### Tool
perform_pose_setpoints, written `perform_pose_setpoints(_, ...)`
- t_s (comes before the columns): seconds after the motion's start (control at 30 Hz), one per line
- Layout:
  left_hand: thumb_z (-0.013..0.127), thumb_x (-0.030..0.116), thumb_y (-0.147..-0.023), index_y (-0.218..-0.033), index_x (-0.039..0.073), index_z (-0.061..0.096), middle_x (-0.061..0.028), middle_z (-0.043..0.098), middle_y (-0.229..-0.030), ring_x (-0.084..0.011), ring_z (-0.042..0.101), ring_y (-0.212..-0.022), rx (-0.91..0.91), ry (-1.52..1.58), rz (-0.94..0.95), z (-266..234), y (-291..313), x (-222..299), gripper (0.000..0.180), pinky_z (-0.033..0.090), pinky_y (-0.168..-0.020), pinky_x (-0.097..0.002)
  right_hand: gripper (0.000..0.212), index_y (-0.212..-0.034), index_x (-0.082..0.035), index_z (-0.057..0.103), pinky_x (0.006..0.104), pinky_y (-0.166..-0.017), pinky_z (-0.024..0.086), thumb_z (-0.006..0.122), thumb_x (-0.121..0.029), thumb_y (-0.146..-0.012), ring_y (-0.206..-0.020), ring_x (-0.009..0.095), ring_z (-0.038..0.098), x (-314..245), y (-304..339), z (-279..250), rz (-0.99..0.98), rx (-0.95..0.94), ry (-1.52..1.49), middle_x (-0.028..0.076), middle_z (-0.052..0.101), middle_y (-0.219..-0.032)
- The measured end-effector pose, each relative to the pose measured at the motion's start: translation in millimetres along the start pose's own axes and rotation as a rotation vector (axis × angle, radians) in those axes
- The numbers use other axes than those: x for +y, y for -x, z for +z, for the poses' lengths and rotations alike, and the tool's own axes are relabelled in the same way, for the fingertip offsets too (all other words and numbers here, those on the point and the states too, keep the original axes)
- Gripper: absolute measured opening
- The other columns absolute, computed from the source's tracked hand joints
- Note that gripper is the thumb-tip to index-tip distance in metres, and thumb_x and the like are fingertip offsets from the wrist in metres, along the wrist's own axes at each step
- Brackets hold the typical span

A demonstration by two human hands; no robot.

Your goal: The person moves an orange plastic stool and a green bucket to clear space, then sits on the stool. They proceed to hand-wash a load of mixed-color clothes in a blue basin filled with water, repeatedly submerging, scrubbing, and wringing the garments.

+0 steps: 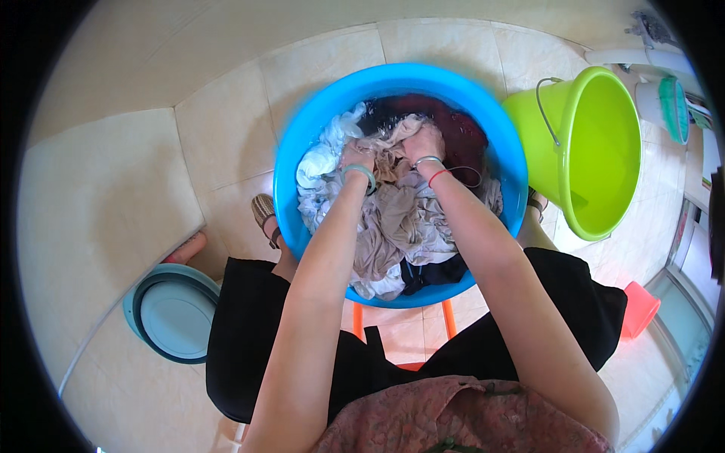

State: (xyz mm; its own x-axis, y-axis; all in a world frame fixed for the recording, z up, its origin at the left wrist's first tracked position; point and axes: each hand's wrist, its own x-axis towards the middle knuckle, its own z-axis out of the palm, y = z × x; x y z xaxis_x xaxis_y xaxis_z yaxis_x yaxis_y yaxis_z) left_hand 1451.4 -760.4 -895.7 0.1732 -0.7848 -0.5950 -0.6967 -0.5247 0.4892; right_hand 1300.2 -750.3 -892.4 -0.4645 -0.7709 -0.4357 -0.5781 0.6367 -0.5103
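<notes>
A large blue basin [286, 192] full of wet laundry stands between my legs. Both my left hand [358, 154] and my right hand [425, 143] are down in it, closed on a beige wet garment [391, 167] that bunches up between them. The fingertips of each are hidden by cloth and water. White cloth [314, 164] lies by the basin's left wall, and dark red cloth [467, 137] sits in the water at the far right. Nearer me are crumpled pale garments [381, 245] and a black piece [444, 273].
A lime-green bucket [532, 124] with a wire handle touches the basin's right side. To the left, by the wall, is a grey-green basin [177, 317]. A coral-pink container [639, 309] stands at the right, and orange stool legs [449, 318] show below the blue basin.
</notes>
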Motion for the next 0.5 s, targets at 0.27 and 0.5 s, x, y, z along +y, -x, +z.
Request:
perform_pose_setpoints(0.27,0.048,0.047,-0.094,-0.124,0.002,0.052,-0.0089,0.059,-0.12,-0.0229,0.058,-0.109,-0.48,1.495,-0.1,-44,77,-14,0.054,0.045,-0.094,-0.0352,0.024,-0.079,-0.005,0.064,0.0396,-0.07,0.044,0.066,-0.029,-0.082,-0.077,0.03,0.056,-25,95,-84,-0.595,0.114,-0.135,0.01,0.062,-0.082)
perform_pose_setpoints(0.5,0.047,0.04,-0.096,-0.122,0.006,0.053,-0.0065,0.06,-0.118,-0.0196,0.058,-0.106,-0.622,1.547,-0.041,-44,157,8,0.043,0.045,-0.093,-0.0327,0.019,-0.075,-0.004,0.06,0.0385,-0.064,0.043,0.065,-0.021,-0.082,-0.068,0.032,0.053,-38,184,-105,-0.758,0.029,-0.377,0.013,0.056,-0.074)
